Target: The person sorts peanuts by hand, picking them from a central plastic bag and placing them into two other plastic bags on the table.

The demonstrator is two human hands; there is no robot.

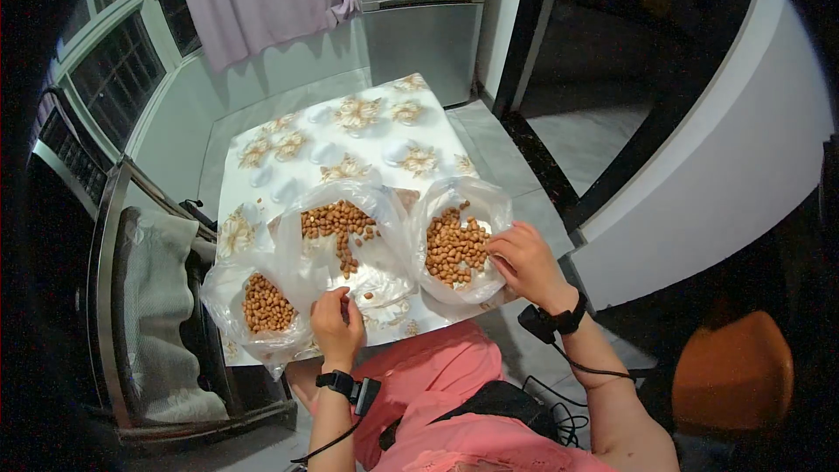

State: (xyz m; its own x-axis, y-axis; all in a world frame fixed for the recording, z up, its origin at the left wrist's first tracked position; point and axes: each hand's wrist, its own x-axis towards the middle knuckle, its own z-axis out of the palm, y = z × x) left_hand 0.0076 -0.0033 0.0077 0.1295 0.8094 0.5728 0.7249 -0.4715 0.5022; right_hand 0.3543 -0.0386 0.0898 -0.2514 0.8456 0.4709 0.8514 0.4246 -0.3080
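Observation:
Three clear plastic bags with brown nuts lie on a table with a floral cloth. The left bag [225,290] holds a small heap of nuts [266,304]. In the wide middle bag [389,260] nuts [336,220] gather toward the far side, with a few loose ones nearer. The right bag [472,295] holds another heap [454,247]. My left hand [337,322] is at the near edge of the middle bag, fingers curled; what they hold, if anything, is hidden. My right hand [524,262] is at the right edge of the right bag, fingertips pinched together over its rim.
The floral tablecloth [325,153] extends beyond the bags. A dark-framed chair [157,297] with a pale cover stands at left, an orange stool [734,373] at lower right. Behind are a fridge [422,44] and a curtain [262,0]. Cables hang from both wrist devices.

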